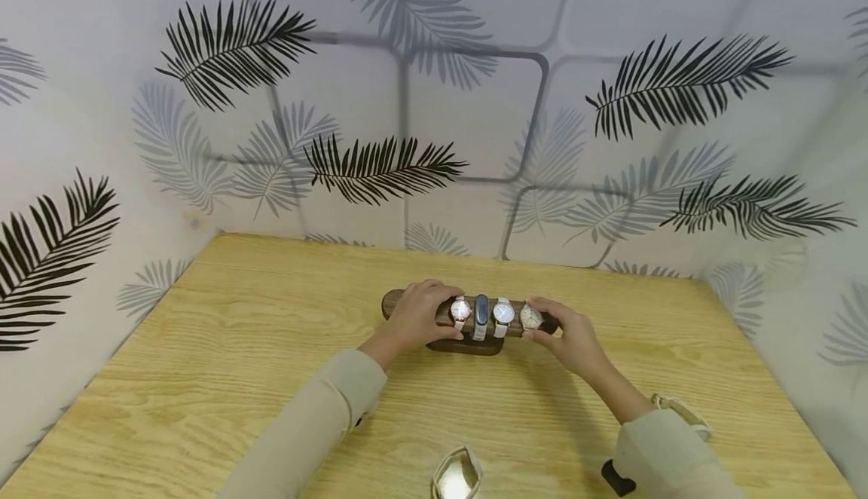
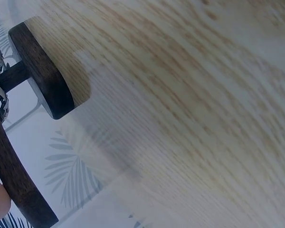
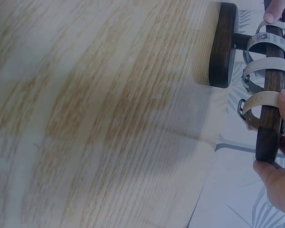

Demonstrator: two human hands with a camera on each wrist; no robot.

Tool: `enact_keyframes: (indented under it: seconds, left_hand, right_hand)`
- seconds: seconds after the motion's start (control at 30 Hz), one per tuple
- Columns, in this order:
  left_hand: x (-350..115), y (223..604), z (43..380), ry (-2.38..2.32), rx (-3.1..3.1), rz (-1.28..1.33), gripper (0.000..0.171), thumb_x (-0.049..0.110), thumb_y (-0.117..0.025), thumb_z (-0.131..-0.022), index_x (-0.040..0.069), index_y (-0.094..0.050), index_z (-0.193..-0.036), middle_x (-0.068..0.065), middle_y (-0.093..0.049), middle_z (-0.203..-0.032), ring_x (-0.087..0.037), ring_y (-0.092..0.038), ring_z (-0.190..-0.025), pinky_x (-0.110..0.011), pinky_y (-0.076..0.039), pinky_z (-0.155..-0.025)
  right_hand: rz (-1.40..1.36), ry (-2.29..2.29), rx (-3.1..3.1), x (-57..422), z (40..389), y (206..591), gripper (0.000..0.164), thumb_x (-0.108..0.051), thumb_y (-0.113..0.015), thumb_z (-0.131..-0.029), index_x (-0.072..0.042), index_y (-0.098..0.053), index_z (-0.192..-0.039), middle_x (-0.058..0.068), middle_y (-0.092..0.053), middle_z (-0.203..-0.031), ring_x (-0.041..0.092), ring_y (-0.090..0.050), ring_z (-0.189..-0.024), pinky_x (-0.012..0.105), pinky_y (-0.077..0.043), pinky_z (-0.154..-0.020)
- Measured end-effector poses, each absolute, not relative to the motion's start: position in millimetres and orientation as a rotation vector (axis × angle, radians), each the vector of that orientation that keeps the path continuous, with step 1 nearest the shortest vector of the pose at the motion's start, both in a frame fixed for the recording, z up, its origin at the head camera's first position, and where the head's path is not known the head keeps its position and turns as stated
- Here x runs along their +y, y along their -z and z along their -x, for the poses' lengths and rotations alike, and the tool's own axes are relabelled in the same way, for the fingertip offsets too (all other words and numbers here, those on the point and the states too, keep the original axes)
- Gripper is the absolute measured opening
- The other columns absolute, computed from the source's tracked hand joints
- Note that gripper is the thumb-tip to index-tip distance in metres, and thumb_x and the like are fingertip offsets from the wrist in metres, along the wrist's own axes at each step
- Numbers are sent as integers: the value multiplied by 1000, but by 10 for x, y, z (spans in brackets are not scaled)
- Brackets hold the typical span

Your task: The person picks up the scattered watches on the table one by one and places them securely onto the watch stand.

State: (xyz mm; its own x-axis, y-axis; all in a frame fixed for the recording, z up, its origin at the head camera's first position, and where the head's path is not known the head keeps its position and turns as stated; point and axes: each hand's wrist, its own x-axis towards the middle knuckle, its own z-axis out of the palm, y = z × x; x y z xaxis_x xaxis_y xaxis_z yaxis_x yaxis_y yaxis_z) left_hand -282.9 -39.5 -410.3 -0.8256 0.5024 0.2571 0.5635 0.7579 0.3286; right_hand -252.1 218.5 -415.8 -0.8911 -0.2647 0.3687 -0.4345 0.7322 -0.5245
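A dark wooden watch stand [image 1: 464, 345] stands on the table, its horizontal bar carrying several timepieces. My left hand [image 1: 417, 314] grips the bar around the leftmost white-strapped watch [image 1: 460, 309], thumb below and fingers above. Between the hands sit a fitness band [image 1: 481, 309] with a dark screen and a white-strapped watch [image 1: 503, 311]. At the right end my right hand [image 1: 570, 337] pinches a cream-strapped watch [image 1: 532, 317] between thumb and fingers. In the right wrist view, its buckled strap [image 3: 263, 99] loops around the bar. The left wrist view shows the stand's base [image 2: 42, 71] and little of the hand.
Near the table's [image 1: 258, 378] front lies another pale-strapped watch [image 1: 456, 475]. A further watch with a light strap [image 1: 685, 414] rests beside the right sleeve [image 1: 667, 446]. Under that sleeve a small black object [image 1: 617, 479] shows. Leaf-patterned wall covering [image 1: 461, 122] rises behind the table.
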Motion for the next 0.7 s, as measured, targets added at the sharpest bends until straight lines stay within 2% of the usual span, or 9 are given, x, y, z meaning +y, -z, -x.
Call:
enact_keyframes:
  seconds: [0.17, 0.37, 0.7]
  left_hand:
    - [-404, 4109, 2817, 584, -2790, 875, 66, 42, -73, -70, 17, -51, -127, -2, -56, -123, -22, -47, -119, -43, -36, -102]
    - [-475, 4131, 2750, 539, -2670, 933, 71, 41, -73, -72, 12, -46, -131, -7, -46, -136, -27, -38, -128, -47, -31, -107]
    - [-640, 4154, 2444, 513, -2361, 1027, 64, 35, -78, -67, 8, -56, -121, -9, -54, -125, -25, -48, -117, -43, -40, -100]
  right_hand:
    - [-561, -909, -2653, 2190, 2517, 4156, 49, -10, -72, -74, 2, -57, -118, 20, -56, -122, 38, -52, -113, 49, -45, -92]
    - [-586, -887, -2642, 2176, 2512, 4151, 48, -9, -72, -73, 2, -57, -117, 22, -56, -121, 40, -52, -112, 50, -45, -91]
    - [-578, -875, -2662, 2169, 2505, 4142, 47, -9, -71, -75, 2, -57, -118, 22, -55, -122, 40, -52, -111, 51, -46, -89]
